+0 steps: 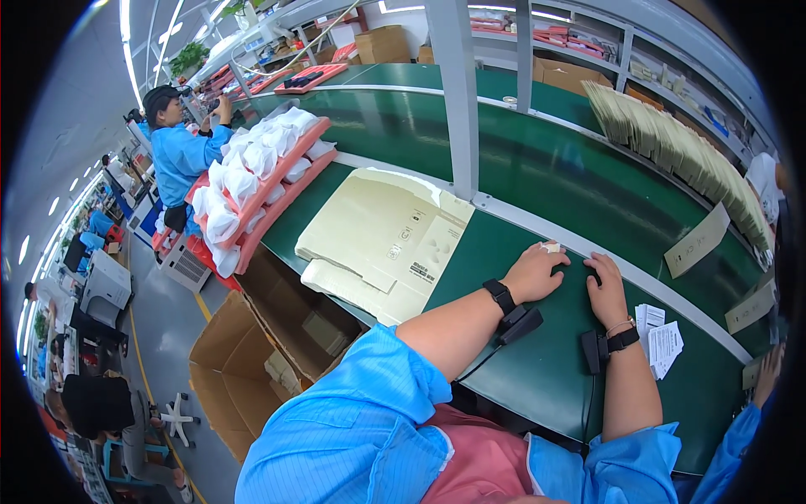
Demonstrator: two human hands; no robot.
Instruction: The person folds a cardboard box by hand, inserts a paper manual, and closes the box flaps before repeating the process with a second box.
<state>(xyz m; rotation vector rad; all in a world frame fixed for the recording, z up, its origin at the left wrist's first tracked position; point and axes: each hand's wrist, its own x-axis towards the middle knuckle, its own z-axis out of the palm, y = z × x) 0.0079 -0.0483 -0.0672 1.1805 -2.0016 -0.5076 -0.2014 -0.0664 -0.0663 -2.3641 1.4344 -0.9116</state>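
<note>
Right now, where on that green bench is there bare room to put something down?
Bare green mat lies between the forearms below the left hand and right hand. The belt behind the rail is open too. Crowded: flat cartons on the left, paper slips on the right.

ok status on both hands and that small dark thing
Left hand and right hand flat on green bench. Small dark thing between them, mostly hidden. Flat cartons lie left.
</note>
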